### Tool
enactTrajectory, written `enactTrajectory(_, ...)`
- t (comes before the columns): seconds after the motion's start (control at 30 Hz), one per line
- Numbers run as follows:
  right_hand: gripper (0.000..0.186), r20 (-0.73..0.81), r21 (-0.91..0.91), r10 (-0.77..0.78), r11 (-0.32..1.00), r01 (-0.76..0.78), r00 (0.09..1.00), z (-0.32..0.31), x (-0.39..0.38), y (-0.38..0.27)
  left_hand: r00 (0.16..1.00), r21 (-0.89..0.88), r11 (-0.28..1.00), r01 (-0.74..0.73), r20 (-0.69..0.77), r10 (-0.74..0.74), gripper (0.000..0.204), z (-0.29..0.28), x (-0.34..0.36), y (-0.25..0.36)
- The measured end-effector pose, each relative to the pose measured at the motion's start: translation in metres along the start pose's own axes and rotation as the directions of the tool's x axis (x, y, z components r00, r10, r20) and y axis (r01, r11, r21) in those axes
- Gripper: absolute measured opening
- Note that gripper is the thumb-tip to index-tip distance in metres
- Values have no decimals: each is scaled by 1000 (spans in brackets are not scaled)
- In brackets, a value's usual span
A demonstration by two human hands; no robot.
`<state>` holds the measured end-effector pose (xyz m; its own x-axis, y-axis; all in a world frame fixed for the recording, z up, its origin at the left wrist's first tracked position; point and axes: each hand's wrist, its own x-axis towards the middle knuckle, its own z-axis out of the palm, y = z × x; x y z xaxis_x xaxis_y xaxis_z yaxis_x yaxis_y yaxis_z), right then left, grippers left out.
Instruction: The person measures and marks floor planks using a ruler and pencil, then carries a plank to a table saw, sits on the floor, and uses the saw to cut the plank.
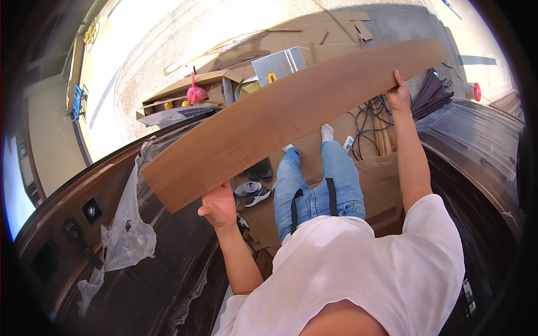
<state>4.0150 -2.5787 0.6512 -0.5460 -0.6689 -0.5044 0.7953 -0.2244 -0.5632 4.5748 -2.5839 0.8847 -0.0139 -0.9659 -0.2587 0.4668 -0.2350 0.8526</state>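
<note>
A long brown wood-grain board (291, 106) stretches across the view in front of me, its left end lower and nearer than its right end. My right hand (399, 96) grips the near edge toward the right end, thumb over the face and fingers hidden behind. Toward the left end, my left hand (219, 206) holds the same edge from below. Its thumb sticks out to the side, while its other fingers are mostly hidden by the board.
Dark panels with torn plastic film (131, 238) flank me. Shoes (253, 193), black cables (367, 120) and a folded dark umbrella (430, 96) lie around my feet on cardboard. Beyond the board are a silver case (278, 64), a pink bag (196, 92) and an open cardboard box (185, 84).
</note>
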Motion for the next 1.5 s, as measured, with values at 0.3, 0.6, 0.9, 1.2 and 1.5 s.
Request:
enactTrajectory(0.3, 40, -42, 24, -52, 998, 53, 998, -39, 144, 181, 958, -263, 942, 206, -140, -249, 45, -137, 218, -255)
enactTrajectory(0.6, 35, -16, -5, -126, 992, 125, 992, -139, 327, 321, 979, -326, 929, 174, -41, -198, 32, -248, 359, -465)
enactTrajectory(0.9, 32, 246, -12, -205, 977, 215, 947, -136, 413, 351, 994, -379, 919, 109, 41, -101, 30, -283, 417, -551)
enactTrajectory(1.2, 43, 185, -300, 44, 954, 13, 982, -166, 389, 401, 999, -328, 943, 49, 34, -40, 35, -296, 409, -553)
enactTrajectory(1.5, 36, 230, -854, -158, 440, 277, 960, -104, 433, 472, 997, -257, 964, 75, 48, -65, 35, -293, 415, -551)
